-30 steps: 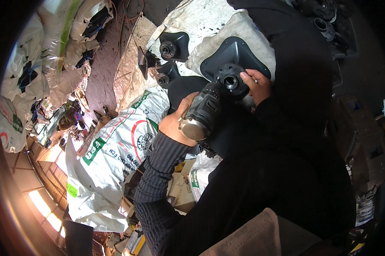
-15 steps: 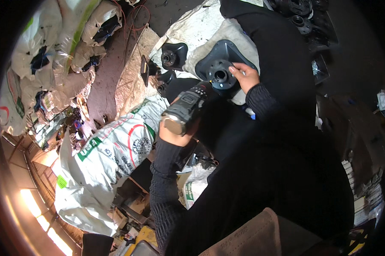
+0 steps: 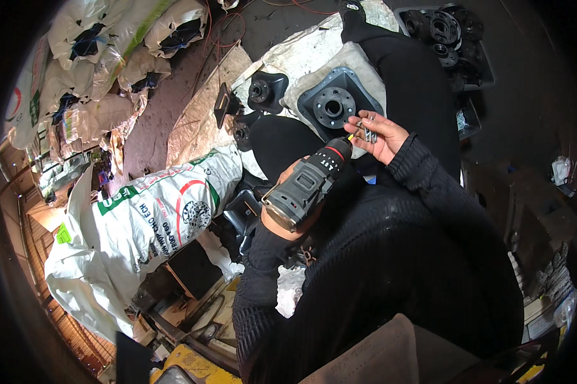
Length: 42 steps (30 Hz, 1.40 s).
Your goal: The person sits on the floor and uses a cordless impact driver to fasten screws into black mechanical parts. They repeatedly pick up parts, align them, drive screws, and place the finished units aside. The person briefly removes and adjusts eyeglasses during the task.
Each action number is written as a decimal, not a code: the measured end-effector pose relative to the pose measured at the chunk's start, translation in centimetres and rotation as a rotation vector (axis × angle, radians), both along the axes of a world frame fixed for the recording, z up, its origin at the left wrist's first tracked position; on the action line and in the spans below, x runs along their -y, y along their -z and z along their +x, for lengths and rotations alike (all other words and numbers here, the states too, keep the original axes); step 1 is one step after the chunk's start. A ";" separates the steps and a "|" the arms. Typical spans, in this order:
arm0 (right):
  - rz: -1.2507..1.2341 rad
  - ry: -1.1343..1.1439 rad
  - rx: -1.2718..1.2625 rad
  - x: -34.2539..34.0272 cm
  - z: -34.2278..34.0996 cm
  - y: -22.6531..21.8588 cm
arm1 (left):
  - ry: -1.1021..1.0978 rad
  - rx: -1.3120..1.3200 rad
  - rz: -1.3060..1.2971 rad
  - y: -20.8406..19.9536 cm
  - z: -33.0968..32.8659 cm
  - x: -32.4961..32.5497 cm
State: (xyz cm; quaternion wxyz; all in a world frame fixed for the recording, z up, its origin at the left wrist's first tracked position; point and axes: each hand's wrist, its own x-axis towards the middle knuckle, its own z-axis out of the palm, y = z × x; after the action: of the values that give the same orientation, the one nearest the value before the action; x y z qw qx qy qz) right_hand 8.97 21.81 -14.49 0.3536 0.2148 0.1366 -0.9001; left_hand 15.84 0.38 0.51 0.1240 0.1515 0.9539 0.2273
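My left hand [image 3: 287, 224] is wrapped round the grip of a grey and black cordless drill [image 3: 309, 187]. Its yellow-marked bit points up and right, close to the fingers of my right hand [image 3: 387, 137]. Those fingers pinch several small silver screws [image 3: 366, 130]. Just beyond them a black square-flanged part [image 3: 334, 105] with a round, holed hub lies on a whitish cloth between my legs. Two similar black parts, one a flanged piece [image 3: 263, 91] and one lower hub [image 3: 241, 132], rest to its left.
A printed white sack [image 3: 160, 211] lies at the left. Filled, open-mouthed sacks [image 3: 83, 38] are stacked at the far left. At the far right stands a dark crate [image 3: 483, 73] holding several black round parts. A red cable [image 3: 221, 32] runs over the floor at the back.
My right hand has left the black part's hub and now holds screws near the bit. The drill has moved right, toward that hand. The whole view has shifted somewhat.
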 end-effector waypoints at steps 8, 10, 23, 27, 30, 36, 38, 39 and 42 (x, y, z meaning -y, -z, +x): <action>0.009 -0.031 -0.016 0.4 0.5 -0.3 | 0.043 -0.024 -0.049 0.5 0.1 0.7; 0.046 -0.057 -0.006 0.5 0.4 -0.1 | 0.030 0.005 -0.037 0.4 -0.2 0.8; 0.204 -0.256 0.014 1.2 -0.7 1.4 | -0.076 0.256 0.043 -1.1 -3.0 0.6; 0.241 -0.200 -0.028 1.5 -1.2 2.1 | -0.126 0.322 0.070 -0.4 -3.4 1.2; 0.233 -0.186 -0.042 1.5 -1.3 2.3 | -0.006 0.235 -0.082 -0.1 -3.8 1.6; 0.145 -0.203 -0.076 1.0 -1.4 2.2 | 0.006 0.209 0.032 -0.1 -4.3 1.7; 0.126 -0.186 -0.086 0.8 -1.3 2.2 | -0.028 0.263 0.092 -0.2 -4.4 1.7; 0.121 -0.189 -0.081 0.7 -1.2 2.2 | -0.016 0.248 0.094 -0.2 -4.5 1.6; 0.093 -0.197 -0.078 0.5 -1.1 2.2 | 0.009 0.229 0.082 -0.3 -4.5 1.7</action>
State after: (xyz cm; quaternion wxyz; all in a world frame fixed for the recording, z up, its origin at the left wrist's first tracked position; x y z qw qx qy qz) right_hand 7.85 21.26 -16.69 0.4244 0.1813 0.2124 -0.8613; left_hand 11.36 -1.29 0.78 0.2270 0.1335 0.9227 0.2816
